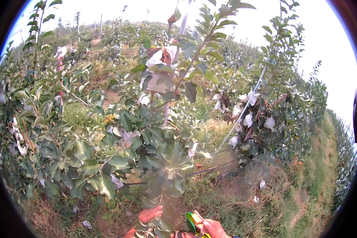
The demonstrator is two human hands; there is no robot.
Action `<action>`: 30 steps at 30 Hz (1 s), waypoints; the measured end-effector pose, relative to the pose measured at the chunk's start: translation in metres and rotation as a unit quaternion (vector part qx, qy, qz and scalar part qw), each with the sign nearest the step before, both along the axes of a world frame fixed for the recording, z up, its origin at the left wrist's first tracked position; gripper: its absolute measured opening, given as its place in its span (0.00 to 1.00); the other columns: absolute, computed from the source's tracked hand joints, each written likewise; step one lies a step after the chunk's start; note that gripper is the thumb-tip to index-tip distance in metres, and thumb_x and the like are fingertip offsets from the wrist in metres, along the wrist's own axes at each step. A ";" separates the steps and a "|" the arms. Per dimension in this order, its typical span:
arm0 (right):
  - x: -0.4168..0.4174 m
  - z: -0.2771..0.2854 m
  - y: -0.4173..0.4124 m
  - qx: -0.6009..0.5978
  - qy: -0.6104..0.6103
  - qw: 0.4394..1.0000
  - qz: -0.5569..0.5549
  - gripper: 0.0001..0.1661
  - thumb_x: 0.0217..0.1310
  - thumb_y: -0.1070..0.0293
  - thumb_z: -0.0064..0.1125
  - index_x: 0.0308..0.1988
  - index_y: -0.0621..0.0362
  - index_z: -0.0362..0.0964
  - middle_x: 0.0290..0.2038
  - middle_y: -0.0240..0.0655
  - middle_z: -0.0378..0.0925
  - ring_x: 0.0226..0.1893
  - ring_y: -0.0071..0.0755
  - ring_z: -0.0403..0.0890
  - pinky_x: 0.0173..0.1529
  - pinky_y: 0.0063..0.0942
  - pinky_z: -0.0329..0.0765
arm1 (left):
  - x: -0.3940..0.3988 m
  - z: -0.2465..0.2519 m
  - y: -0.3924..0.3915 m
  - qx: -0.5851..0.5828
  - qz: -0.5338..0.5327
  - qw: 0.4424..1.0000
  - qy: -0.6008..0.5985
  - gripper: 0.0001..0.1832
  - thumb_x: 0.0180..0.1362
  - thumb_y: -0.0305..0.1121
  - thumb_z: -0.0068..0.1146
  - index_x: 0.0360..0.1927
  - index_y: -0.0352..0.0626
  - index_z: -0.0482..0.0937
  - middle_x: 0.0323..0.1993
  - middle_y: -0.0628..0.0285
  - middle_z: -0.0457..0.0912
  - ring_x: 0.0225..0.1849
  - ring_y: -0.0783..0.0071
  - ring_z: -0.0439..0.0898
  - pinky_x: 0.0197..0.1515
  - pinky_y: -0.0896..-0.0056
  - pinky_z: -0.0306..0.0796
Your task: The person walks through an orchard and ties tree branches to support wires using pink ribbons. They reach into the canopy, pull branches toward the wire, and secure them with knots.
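At the bottom edge of the head view, my left hand [150,214] is beside a leafy shoot of a fruit tree [162,190]. Leaves cover part of that hand, so whether its fingers grip the stem cannot be made out. To its right, my right hand [214,228] has thumb and fingers closed at a green-and-yellow object [193,221], perhaps a folded packet; its exact kind is unclear. Above both hands, broad green leaves [116,162] spread from the branches. Pale bags [159,80] hang among them, one large and torn-looking near the upper middle.
A taut wire [202,171] crosses low behind the near shoot. A slanted pale pole [244,110] stands at right beside more bagged clusters [248,119]. Dry grass [255,208] covers the ground, with white scraps [262,184] lying on it. A grassy lane [321,166] runs along the right.
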State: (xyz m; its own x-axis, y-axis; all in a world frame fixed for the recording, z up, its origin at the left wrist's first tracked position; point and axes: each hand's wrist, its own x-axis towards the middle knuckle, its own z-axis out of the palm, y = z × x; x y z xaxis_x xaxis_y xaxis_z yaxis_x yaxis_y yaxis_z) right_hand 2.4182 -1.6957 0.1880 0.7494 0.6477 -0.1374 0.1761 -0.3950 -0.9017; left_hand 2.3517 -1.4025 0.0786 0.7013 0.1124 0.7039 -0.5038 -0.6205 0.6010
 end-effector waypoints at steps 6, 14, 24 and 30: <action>-0.002 0.013 0.001 0.001 0.060 0.998 -0.021 0.19 0.63 0.63 0.40 0.45 0.66 0.69 0.37 0.50 0.74 0.34 0.46 0.74 0.39 0.35 0.71 | 0.002 0.002 0.000 0.000 -0.008 1.000 -0.012 0.13 0.41 0.26 0.62 0.34 0.41 0.81 0.37 0.53 0.82 0.32 0.66 0.83 0.28 0.75 0.71; -0.006 0.020 0.002 0.035 0.069 0.995 -0.056 0.17 0.63 0.61 0.41 0.38 0.66 0.69 0.25 0.41 0.70 0.25 0.35 0.68 0.30 0.31 0.69 | 0.006 -0.012 0.000 0.013 -0.011 1.000 -0.025 0.12 0.41 0.26 0.62 0.34 0.41 0.81 0.37 0.52 0.82 0.31 0.65 0.83 0.28 0.75 0.72; -0.006 0.008 -0.004 0.008 0.062 0.998 -0.019 0.15 0.62 0.67 0.43 0.45 0.63 0.70 0.40 0.47 0.74 0.40 0.42 0.76 0.46 0.32 0.71 | -0.003 0.004 -0.008 0.017 0.034 0.999 0.011 0.13 0.42 0.24 0.60 0.35 0.40 0.81 0.39 0.54 0.82 0.32 0.66 0.83 0.32 0.73 0.74; -0.017 0.010 -0.005 0.030 0.201 0.973 -0.108 0.17 0.65 0.62 0.42 0.40 0.64 0.71 0.35 0.38 0.75 0.37 0.27 0.73 0.43 0.26 0.71 | -0.001 0.010 -0.007 0.040 -0.058 0.995 0.066 0.16 0.49 0.24 0.53 0.44 0.39 0.77 0.47 0.52 0.77 0.47 0.62 0.78 0.48 0.68 0.73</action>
